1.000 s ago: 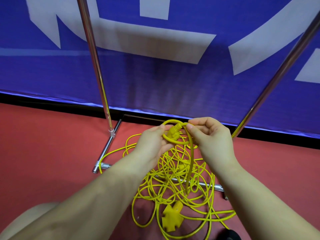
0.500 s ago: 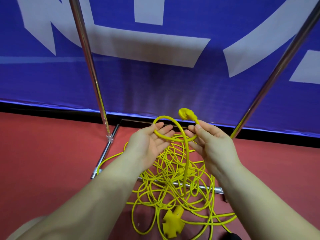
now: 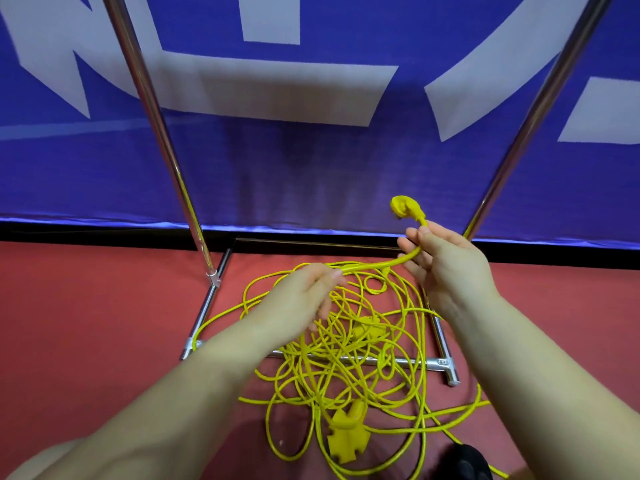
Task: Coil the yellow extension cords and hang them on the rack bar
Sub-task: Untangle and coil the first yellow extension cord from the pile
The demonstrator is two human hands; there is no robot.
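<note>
A tangled heap of yellow extension cord (image 3: 349, 344) lies on the red floor over the rack's base. One end of it rises to my right hand (image 3: 446, 268), which pinches the cord just below its yellow plug (image 3: 405, 206). The plug sticks up above my fingers. From there the cord runs left to my left hand (image 3: 304, 296), whose fingers curl loosely round it. A yellow multi-outlet socket end (image 3: 344, 436) lies at the near edge of the heap. The rack's top bar is out of view.
Two chrome rack uprights, the left upright (image 3: 156, 126) and the right upright (image 3: 540, 109), rise on either side. The chrome base tubes (image 3: 408, 362) cross under the cord. A blue banner (image 3: 311, 161) with white lettering stands behind. A dark object (image 3: 467, 460) sits at the bottom right.
The small loop I held between my hands has opened out. My right hand moved right and up with the plug end; my left hand dropped lower along the cord.
</note>
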